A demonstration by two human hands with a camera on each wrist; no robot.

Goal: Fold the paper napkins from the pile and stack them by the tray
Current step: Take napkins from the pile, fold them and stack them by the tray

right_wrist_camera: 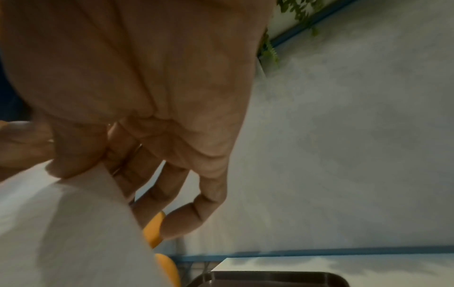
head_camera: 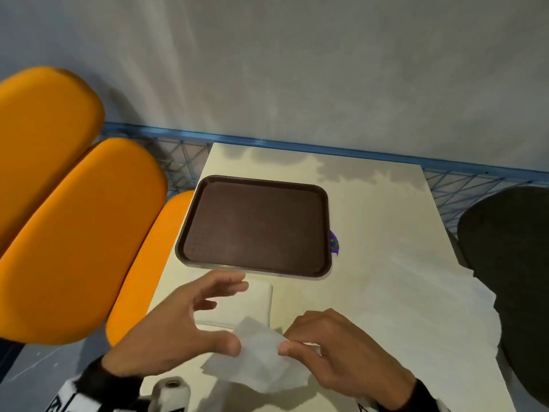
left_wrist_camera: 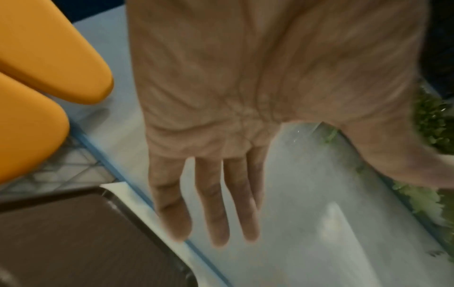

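A white paper napkin (head_camera: 258, 359) hangs just above the table's near edge. My right hand (head_camera: 289, 341) pinches its right corner between thumb and fingers; the right wrist view shows that pinch (right_wrist_camera: 81, 167) on the napkin (right_wrist_camera: 61, 233). My left hand (head_camera: 214, 304) is spread open beside it, the thumb touching the napkin's left edge. The left wrist view shows the left hand's fingers (left_wrist_camera: 209, 194) straight and holding nothing. Under the left hand a folded napkin stack (head_camera: 252, 301) lies on the table, just in front of the brown tray (head_camera: 255, 227).
Loose white paper (head_camera: 445, 307) with a ragged edge covers the table's right side. A small purple thing (head_camera: 334, 243) peeks out at the tray's right rim. Orange seats (head_camera: 74, 233) stand left, a black chair (head_camera: 511, 263) right, and a blue railing (head_camera: 297, 144) behind.
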